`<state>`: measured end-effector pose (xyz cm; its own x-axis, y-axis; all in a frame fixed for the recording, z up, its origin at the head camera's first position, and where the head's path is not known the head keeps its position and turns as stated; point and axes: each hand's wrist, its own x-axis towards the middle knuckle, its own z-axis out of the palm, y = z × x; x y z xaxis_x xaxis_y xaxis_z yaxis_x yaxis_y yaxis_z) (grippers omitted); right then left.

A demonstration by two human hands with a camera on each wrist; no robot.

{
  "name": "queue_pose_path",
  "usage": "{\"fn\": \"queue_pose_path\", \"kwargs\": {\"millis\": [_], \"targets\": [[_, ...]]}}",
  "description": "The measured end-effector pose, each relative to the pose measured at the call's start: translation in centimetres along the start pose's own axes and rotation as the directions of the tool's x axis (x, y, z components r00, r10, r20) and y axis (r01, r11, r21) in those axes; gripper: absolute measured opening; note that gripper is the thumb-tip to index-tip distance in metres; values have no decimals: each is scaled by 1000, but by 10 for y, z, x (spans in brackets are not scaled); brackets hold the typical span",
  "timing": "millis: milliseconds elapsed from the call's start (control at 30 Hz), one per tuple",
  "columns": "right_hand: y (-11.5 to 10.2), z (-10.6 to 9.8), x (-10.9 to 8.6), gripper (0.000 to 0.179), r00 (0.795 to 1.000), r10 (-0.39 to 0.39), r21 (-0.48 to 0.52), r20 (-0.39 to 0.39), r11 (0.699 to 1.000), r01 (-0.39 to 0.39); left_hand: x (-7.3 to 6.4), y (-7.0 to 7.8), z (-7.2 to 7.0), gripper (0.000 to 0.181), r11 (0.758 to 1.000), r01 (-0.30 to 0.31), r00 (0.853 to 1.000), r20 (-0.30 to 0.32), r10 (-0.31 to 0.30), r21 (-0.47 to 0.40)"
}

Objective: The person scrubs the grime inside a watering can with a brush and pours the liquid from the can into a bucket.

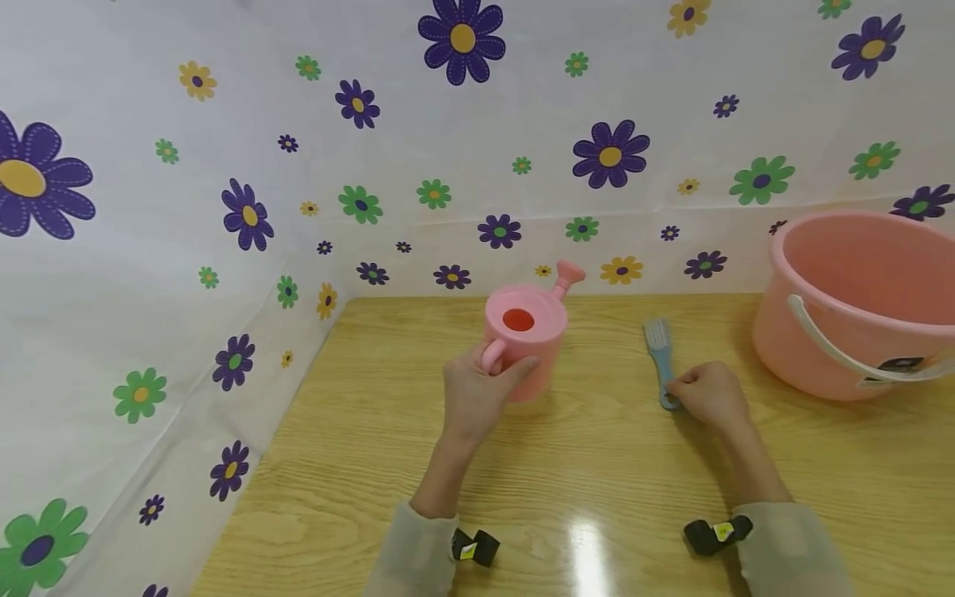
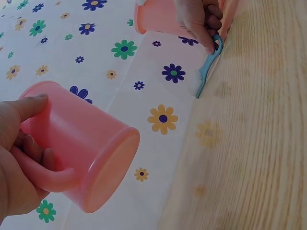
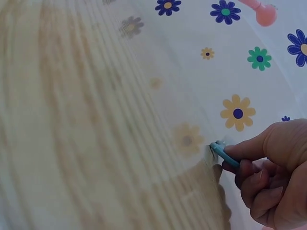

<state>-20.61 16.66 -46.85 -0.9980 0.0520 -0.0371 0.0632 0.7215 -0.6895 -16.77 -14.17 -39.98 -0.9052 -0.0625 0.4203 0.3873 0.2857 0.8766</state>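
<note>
My left hand (image 1: 477, 394) grips a pink watering can (image 1: 539, 365) by its handle, fingers through the loop and thumb along the side. In the left wrist view the can (image 2: 86, 139) is tilted and its flat base shows. Its spout points away to the right in the head view. My right hand (image 1: 710, 396) pinches the handle end of a blue brush (image 1: 661, 356), whose bristle head points away from me. In the right wrist view, thumb and forefinger hold the brush (image 3: 225, 155), mostly seen end-on, with the other fingers curled in.
A large pink bucket (image 1: 806, 356) with a white carrying handle stands on the right of the wooden table (image 1: 358, 481). A white sheet with printed flowers (image 1: 418, 149) hangs behind the table and along its left side.
</note>
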Motion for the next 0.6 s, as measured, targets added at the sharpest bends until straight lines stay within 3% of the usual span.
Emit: {"fn": "queue_pose_path", "kwargs": {"millis": [300, 600], "targets": [[-7, 2, -5, 24, 998, 38, -38, -40, 998, -40, 1, -4, 2, 33, 1000, -13, 1000, 28, 13, -9], [-6, 2, -4, 24, 998, 58, -61, -38, 996, -60, 1, -10, 5, 34, 999, 39, 999, 17, -39, -11]]}}
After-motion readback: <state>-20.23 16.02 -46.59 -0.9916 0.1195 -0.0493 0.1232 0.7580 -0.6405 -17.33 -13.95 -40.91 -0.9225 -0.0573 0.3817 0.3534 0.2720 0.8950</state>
